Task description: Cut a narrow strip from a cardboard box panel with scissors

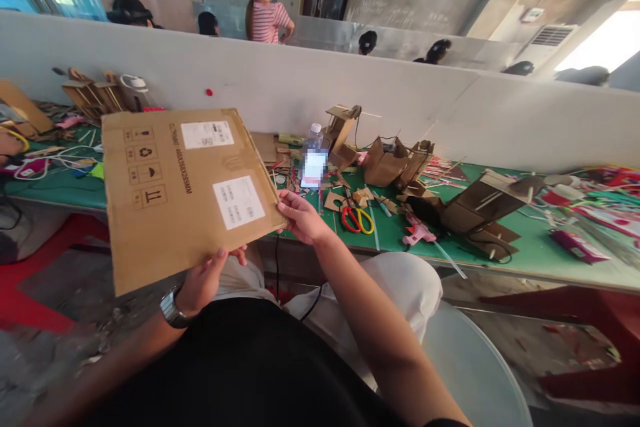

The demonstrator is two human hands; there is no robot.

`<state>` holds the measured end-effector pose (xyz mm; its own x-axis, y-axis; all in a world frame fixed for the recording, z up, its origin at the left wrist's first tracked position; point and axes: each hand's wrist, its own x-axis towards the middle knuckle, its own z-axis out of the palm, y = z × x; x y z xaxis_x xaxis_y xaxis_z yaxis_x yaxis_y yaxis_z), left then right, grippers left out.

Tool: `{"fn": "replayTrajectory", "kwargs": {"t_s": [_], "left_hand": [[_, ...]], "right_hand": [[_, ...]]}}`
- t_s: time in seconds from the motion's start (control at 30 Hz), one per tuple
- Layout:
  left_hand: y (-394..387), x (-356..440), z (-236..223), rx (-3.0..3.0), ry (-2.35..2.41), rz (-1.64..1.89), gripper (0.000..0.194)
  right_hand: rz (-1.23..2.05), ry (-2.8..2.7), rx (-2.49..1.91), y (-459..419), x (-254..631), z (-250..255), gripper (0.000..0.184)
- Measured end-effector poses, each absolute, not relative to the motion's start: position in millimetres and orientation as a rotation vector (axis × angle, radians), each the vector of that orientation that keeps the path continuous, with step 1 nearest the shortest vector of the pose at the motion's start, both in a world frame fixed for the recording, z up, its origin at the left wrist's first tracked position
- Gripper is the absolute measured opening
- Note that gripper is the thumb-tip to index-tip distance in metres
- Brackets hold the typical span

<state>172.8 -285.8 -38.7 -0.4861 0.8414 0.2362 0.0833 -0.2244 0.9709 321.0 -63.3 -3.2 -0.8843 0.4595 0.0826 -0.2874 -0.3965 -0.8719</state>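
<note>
Here, cardboard (170,230) is held aloft.
Left hand (206,275) clamps its edge at five o'clock, right hand (303,217) at three; scissors (358,215) lie farther that way.

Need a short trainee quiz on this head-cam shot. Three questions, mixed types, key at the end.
1. Multiple choice: what does the left hand hold?
A) the pink glue gun
B) the cardboard sheet
C) the plastic bottle

2. True or false: the red-and-yellow-handled scissors are in the right hand.

3. Fill in: the visible face of the cardboard sheet bears ___ white labels.

Key:
1. B
2. False; the right hand grips the cardboard sheet near its lower right corner, and the scissors lie on the green tabletop.
3. two
</note>
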Motion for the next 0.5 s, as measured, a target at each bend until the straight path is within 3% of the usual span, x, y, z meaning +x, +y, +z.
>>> {"fn": "replayTrajectory", "kwargs": {"t_s": [0.2, 0.5], "left_hand": [[-277, 185, -14, 0.915, 1.228, 1.961, 0.03], [-278, 166, 12, 0.817, 1.095, 2.02, 0.026]], "right_hand": [[2.316, -1.491, -0.2, -72, 319, -4, 0.049], [1.841, -1.928, 0.091, -80, 337, 16, 0.035]]}}
